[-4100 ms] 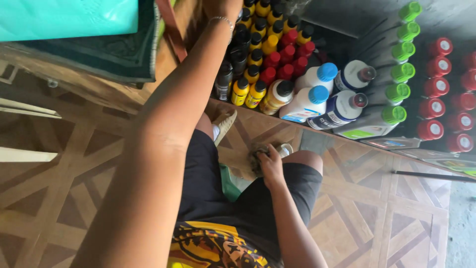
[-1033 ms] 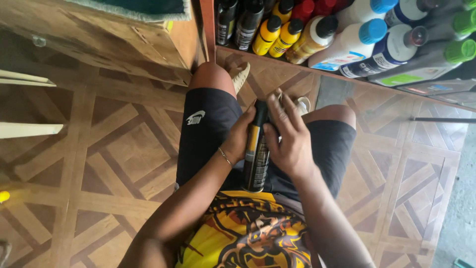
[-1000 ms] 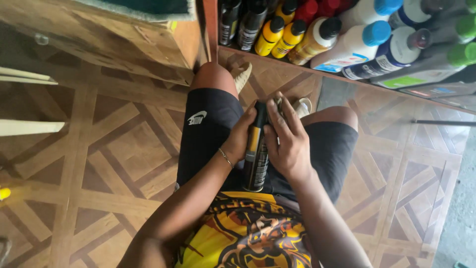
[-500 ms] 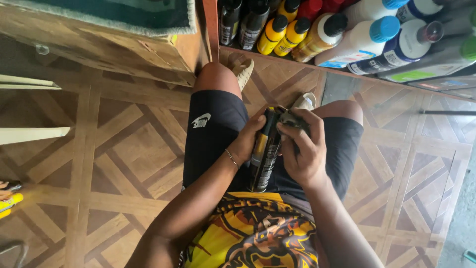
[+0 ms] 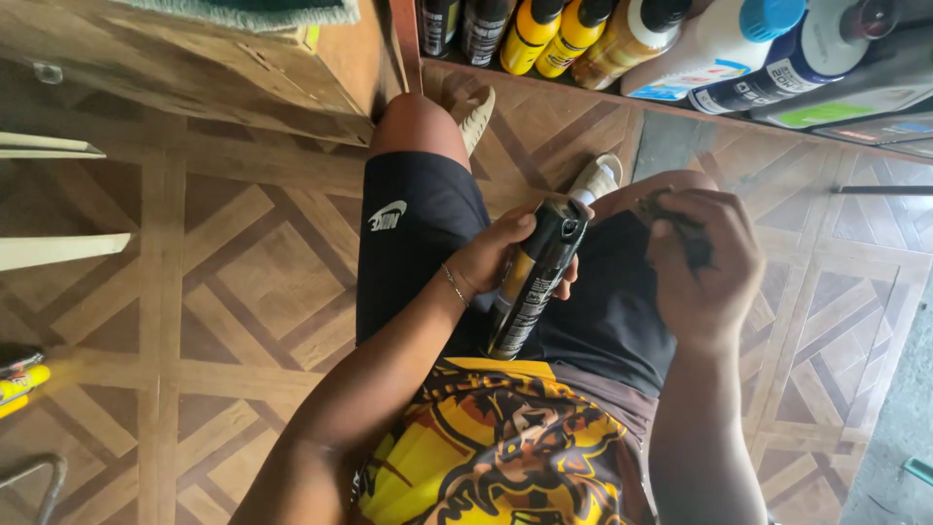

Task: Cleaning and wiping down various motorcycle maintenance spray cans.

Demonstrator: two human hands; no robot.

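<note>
Right hand (image 5: 702,255) has drawn away from the black spray can (image 5: 533,277), which both hands enclosed half a second ago; it is now clenched around a small dark object (image 5: 680,226) above the right thigh. Left hand (image 5: 505,258) grasps the can near its top, holding it tilted across the lap over black shorts (image 5: 418,243). Bottles (image 5: 714,44) line the shelf at the upper edge, above the patterned floor (image 5: 243,282).

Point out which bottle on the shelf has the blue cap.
The white bottle in the upper right, lying with its round blue cap toward the camera. The yellow bottles to its left have black caps.
</note>
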